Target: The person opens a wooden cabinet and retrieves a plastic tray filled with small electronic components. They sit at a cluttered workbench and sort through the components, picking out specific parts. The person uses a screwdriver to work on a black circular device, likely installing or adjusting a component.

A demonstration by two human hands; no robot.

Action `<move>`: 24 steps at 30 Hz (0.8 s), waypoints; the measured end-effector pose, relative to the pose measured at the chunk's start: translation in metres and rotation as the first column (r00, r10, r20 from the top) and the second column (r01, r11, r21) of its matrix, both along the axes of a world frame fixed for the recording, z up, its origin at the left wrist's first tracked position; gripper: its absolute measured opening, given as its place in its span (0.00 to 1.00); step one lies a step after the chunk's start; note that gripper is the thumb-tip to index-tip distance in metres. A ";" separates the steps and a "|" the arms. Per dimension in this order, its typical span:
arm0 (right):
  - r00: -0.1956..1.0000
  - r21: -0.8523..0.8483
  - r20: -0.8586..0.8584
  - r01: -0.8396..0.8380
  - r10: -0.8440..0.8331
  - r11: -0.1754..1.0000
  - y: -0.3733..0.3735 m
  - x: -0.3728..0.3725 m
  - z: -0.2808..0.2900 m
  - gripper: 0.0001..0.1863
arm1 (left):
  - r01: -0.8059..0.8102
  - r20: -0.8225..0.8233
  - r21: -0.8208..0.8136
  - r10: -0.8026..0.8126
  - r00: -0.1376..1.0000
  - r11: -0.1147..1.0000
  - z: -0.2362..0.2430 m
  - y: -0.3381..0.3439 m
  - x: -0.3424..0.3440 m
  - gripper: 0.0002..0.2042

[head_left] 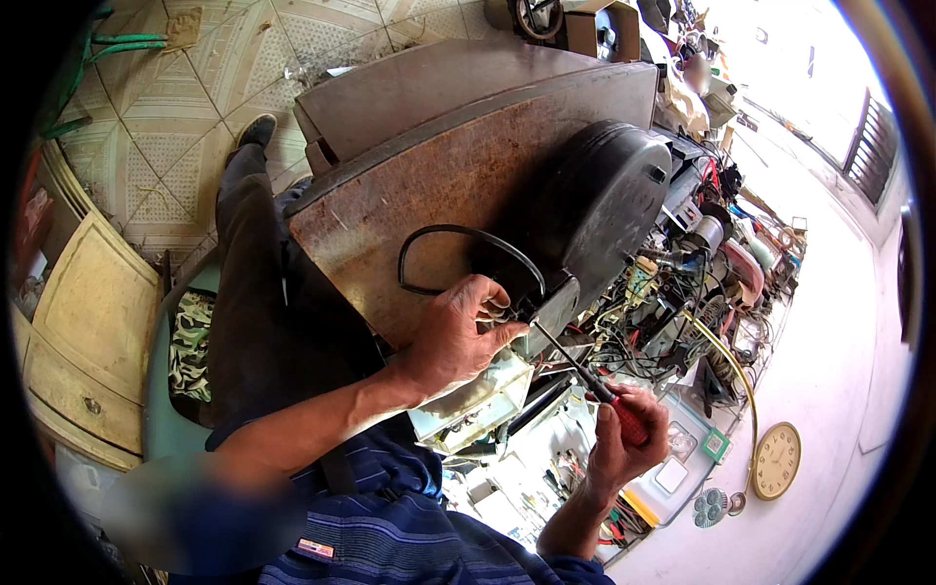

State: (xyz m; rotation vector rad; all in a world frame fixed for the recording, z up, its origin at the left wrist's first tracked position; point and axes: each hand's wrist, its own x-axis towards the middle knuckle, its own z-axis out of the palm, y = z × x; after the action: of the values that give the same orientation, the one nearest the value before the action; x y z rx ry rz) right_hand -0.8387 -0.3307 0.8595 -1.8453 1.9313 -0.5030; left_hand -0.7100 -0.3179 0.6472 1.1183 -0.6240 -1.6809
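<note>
A black, round, pan-like appliance [595, 200] stands tilted on its edge on the worn wooden bench top. A black cord [453, 230] loops out from beside its black side bracket [558, 304]. My left hand [458, 331] is closed at that bracket, thumb and fingers pinched around a small part too hidden to name. In my right hand [629, 434] is a screwdriver [629, 421] with a red handle, held from below right. Its thin shaft slants up to the left, and the tip meets the bracket just beside my left fingertips.
Tangled wires and parts [673, 292] crowd the right of the wooden bench top [370, 234]. Below my hands sit a pale plastic box [473, 405] and hand tools [561, 473]. A round clock [776, 460] rests at the right. A yellowish cabinet [93, 322] stands left.
</note>
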 end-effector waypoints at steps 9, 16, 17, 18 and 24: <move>0.994 0.058 0.059 0.092 -0.096 0.994 -0.003 0.009 0.007 0.14 | 0.004 0.016 -0.002 -0.004 1.000 1.000 0.001 -0.001 0.002 0.18; 0.980 0.094 -0.108 0.179 -0.169 0.979 -0.001 0.010 0.013 0.10 | -0.007 0.009 0.000 0.007 1.000 1.000 0.000 -0.002 0.000 0.18; 0.973 0.092 -0.161 0.184 -0.167 0.979 -0.003 0.016 0.014 0.06 | -0.010 -0.001 0.004 0.010 1.000 1.000 0.000 -0.002 0.000 0.18; 0.978 0.068 -0.176 0.126 -0.113 0.990 -0.004 0.014 0.014 0.07 | -0.013 -0.010 0.009 0.013 1.000 1.000 0.000 -0.001 -0.001 0.18; 0.998 -0.102 -0.018 0.062 -0.064 0.993 -0.015 0.032 -0.006 0.07 | -0.007 0.029 -0.005 0.008 1.000 1.000 0.001 -0.001 0.000 0.18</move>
State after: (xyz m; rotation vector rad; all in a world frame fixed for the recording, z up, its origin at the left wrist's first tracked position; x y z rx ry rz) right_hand -0.8070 -0.3456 0.8540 -1.8627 2.0175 -0.6148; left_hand -0.7096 -0.3194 0.6480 1.1422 -0.6415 -1.6583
